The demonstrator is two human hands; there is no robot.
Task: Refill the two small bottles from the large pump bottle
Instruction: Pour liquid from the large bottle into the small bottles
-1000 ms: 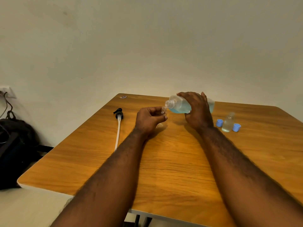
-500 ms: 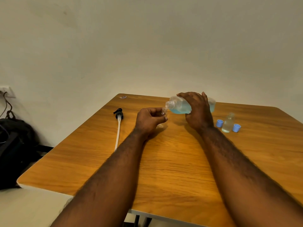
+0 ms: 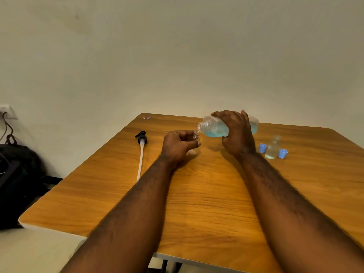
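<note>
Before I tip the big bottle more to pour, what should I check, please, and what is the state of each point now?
1. Pump off the big bottle: ok, the pump lies on the table to the left.
2. Right hand grips the big bottle: ok, tilted, mouth toward the left.
3. Left hand holds the small bottle with its neck open: ok.
4. Big mouth exactly over the small neck: cannot tell from one view.
5. Liquid at the big mouth: not ok, the blue liquid sits in the body.
6. Second small bottle upright, away from the hands: ok, between two blue caps.
</note>
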